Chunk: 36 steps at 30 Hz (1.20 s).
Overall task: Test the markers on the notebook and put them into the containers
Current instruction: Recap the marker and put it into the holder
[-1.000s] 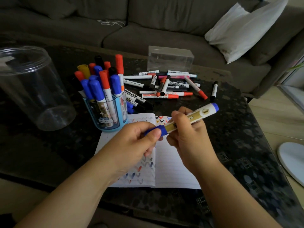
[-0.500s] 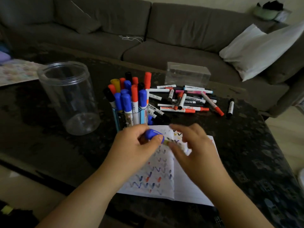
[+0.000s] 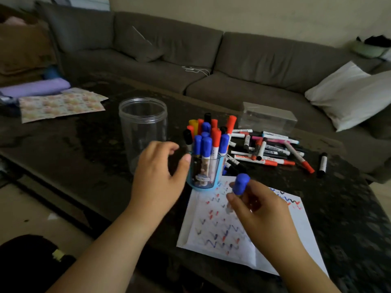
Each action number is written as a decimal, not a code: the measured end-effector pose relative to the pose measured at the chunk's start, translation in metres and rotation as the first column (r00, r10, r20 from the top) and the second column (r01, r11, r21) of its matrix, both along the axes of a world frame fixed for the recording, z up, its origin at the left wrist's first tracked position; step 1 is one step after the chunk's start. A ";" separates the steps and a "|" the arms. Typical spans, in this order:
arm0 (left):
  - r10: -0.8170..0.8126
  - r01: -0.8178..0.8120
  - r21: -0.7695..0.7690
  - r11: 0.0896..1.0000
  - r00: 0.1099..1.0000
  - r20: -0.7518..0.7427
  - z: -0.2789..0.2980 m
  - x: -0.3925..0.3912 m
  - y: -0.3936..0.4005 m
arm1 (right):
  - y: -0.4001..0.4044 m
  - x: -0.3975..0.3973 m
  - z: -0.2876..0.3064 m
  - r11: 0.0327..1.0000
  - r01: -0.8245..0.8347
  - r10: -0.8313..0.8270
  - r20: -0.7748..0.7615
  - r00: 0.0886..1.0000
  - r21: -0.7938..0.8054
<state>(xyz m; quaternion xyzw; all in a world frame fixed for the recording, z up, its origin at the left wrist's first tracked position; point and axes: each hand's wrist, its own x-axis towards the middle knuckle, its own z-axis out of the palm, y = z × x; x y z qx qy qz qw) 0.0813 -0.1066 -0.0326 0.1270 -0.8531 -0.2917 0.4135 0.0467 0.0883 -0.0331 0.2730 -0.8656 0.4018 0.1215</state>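
Blue-capped marker point(image 3: 240, 185) upright, pinched in right hand point(image 3: 259, 214).

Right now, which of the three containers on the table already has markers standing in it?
The blue cup beside the left hand. The tall clear jar and the clear box hold none.
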 end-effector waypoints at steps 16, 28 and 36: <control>0.135 -0.195 0.124 0.973 0.916 0.379 0.058 -0.010 -0.070 | -0.004 0.031 0.051 0.987 -0.039 0.089 0.323 0.942 -0.159; -0.043 0.027 0.059 0.998 0.950 0.308 0.053 0.065 -0.062 | -0.041 0.048 0.113 0.942 -0.136 0.175 0.104 0.979 -0.307; -0.081 0.087 -0.012 0.996 0.963 0.255 0.059 0.109 -0.046 | -0.097 0.051 0.114 0.963 -0.227 0.211 0.116 0.970 0.148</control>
